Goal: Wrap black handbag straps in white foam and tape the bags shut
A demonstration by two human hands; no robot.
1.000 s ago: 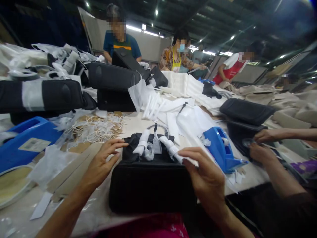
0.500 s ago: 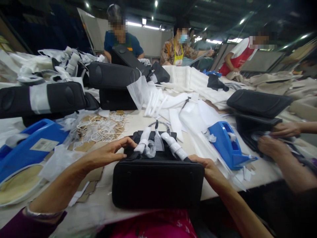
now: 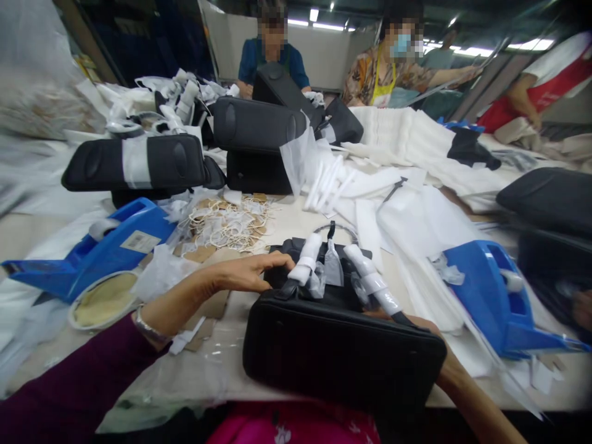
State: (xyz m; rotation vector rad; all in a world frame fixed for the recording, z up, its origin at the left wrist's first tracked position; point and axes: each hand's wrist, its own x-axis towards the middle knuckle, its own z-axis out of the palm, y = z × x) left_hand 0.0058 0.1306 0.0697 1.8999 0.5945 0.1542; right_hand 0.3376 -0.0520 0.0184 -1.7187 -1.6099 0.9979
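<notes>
A black bag (image 3: 342, 351) stands at the table's front edge, its handles (image 3: 374, 280) wrapped in white padding and clear film. My left hand (image 3: 252, 271) grips the bag's upper left side by the left handle's base, thumb and fingers around the edge. At the bag's right side is my right hand (image 3: 423, 330), mostly hidden behind the bag and the right handle; its fingers reach in behind the handle. A grey tag (image 3: 333, 265) hangs between the two handles.
Blue tape dispensers stand left (image 3: 111, 246) and right (image 3: 490, 296). Strings with tags (image 3: 231, 225), a round tub (image 3: 106, 299), white foam sheets (image 3: 398, 135) and more black bags (image 3: 259, 126) surround the work. Co-workers stand across the table.
The view has turned left, so the scene sits further right. The bag is tilted more to the right, and my right hand has slipped behind its right side, its fingers now mostly hidden.
</notes>
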